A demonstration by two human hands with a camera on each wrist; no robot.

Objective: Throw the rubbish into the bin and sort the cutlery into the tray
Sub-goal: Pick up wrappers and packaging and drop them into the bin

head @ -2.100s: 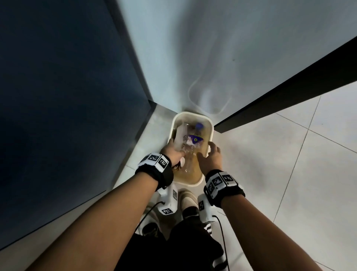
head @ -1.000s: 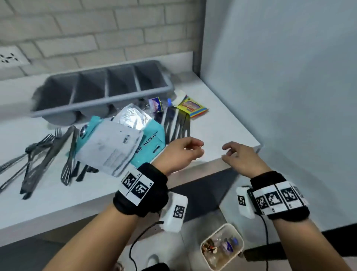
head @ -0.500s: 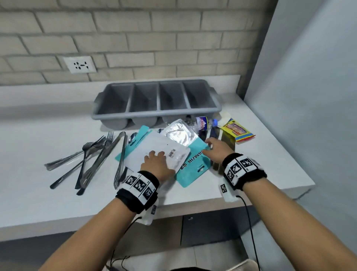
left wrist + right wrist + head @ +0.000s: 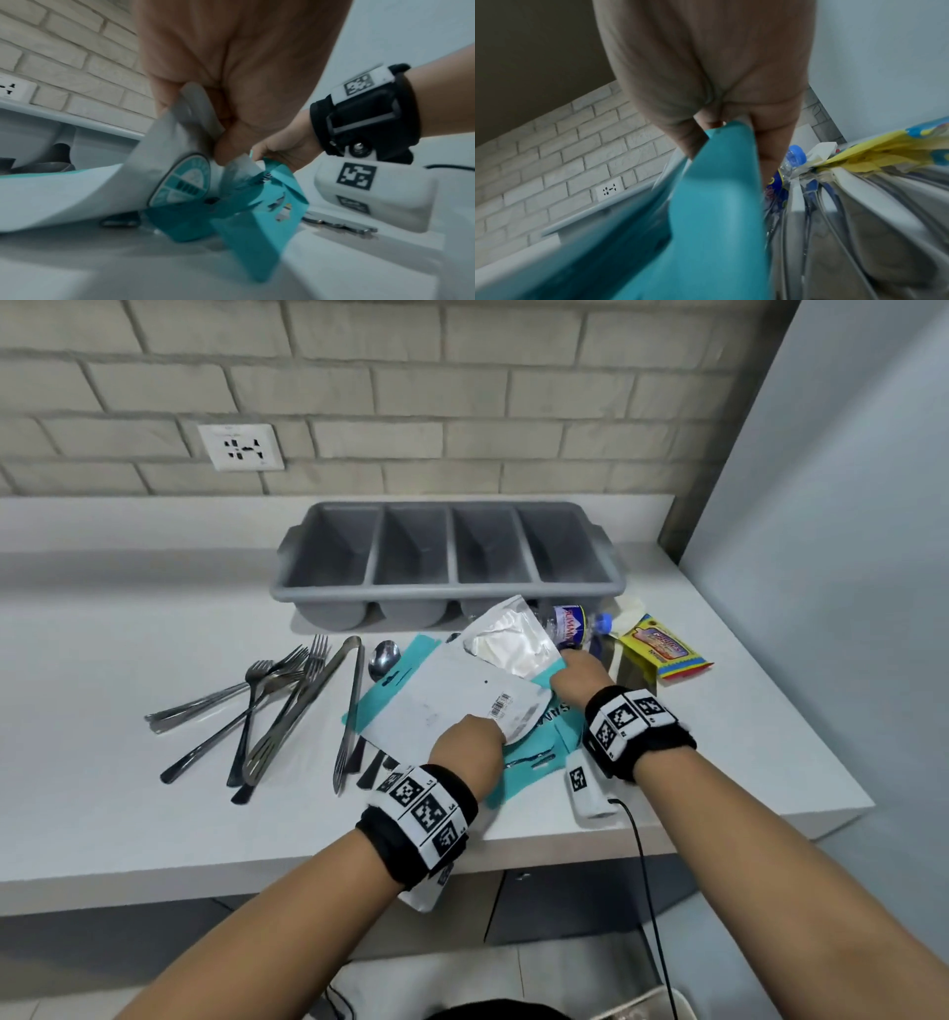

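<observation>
A pile of rubbish lies on the white counter [image 4: 128, 814]. It holds a white pouch [image 4: 452, 701] with a barcode, a silver foil pouch [image 4: 513, 642] and a teal pack [image 4: 544, 757]. My left hand [image 4: 475, 737] grips the white pouch [image 4: 77, 190] at its near edge, fingers [image 4: 231, 121] curled round it. My right hand [image 4: 572, 672] pinches the far edge of the teal pack [image 4: 706, 213] between thumb and fingers [image 4: 770, 146]. A grey four-compartment tray [image 4: 447, 588] stands behind the pile. Forks [image 4: 272, 690], tongs [image 4: 308, 706] and a spoon [image 4: 384, 657] lie to the left.
A plastic bottle [image 4: 572, 624] with a blue cap and a yellow snack wrapper [image 4: 662, 652] lie right of the pile. Knives [image 4: 834, 223] lie partly under the packs. A brick wall with a socket [image 4: 241, 446] is behind, a pale wall at right. The bin's rim [image 4: 642, 1006] shows below the counter.
My view swung up from the bin on the floor to the counter. Both hands left the bin, reached the pile, and now hold the white pouch and the teal pack.
</observation>
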